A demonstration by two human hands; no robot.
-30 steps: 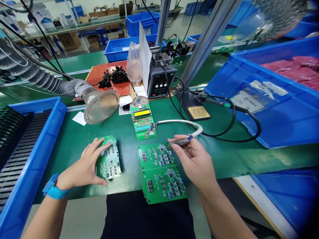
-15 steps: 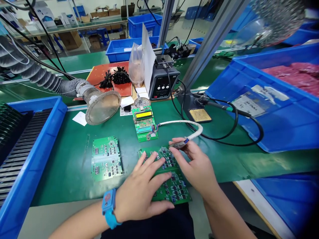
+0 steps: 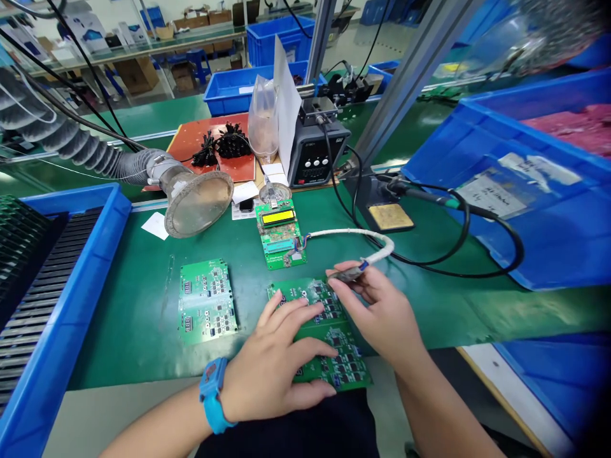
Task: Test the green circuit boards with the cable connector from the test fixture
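Fingers spread, my left hand (image 3: 286, 356) rests over a green circuit board (image 3: 344, 334) at the table's front edge and hides part of it. A blue strap circles that wrist. My right hand (image 3: 382, 305) pinches a dark probe connector (image 3: 347, 275) whose tip is at the board's upper right part. From the probe a white sleeved cable (image 3: 382, 247) curves back to a small programmer board (image 3: 281, 238) with a lit yellow display. Left of my hands another green circuit board (image 3: 207, 299) lies flat.
A fume extraction hood (image 3: 200, 203) hangs at the left, above a blue rack tray (image 3: 90, 267). A soldering station (image 3: 317, 152) stands at the back, its iron stand (image 3: 382, 203) beside it. At the right sits a big blue bin (image 3: 477, 140).
The whole view has shifted slightly, with things appearing a little further right. Both hands keep nearly the same pose on the board and probe.
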